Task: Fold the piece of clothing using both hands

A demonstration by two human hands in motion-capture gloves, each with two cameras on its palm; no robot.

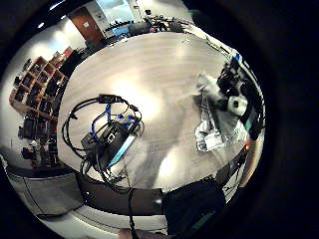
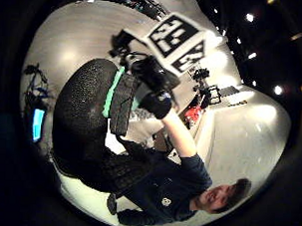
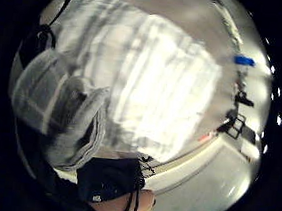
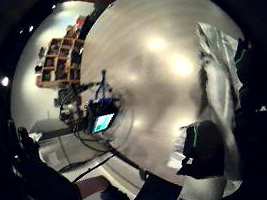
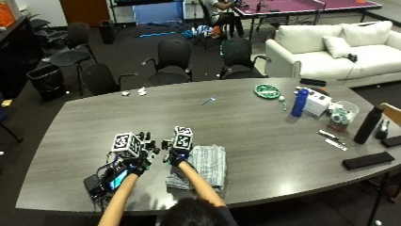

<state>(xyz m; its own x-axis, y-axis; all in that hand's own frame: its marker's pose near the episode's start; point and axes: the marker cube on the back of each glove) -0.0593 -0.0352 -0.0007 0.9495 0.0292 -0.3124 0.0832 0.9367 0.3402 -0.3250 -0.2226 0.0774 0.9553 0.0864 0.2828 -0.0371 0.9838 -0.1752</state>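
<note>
Lying folded near the grey worktop's (image 5: pixel 263 127) front edge, one grey striped garment (image 5: pixel 208 165) is seen as a compact rectangle. Its near edge is met by the right hand (image 5: pixel 177 156), the left hand (image 5: pixel 136 165) raised beside it; neither's fingers can be told. One clear tub (image 5: pixel 343 112) holds small items.

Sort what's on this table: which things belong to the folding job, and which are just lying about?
Job:
- grey striped garment, folded on the table
- left hand and right hand

Lying about:
- black device with cables
- blue bottle
- black bottle
- green plate
- white box
- black case
</note>
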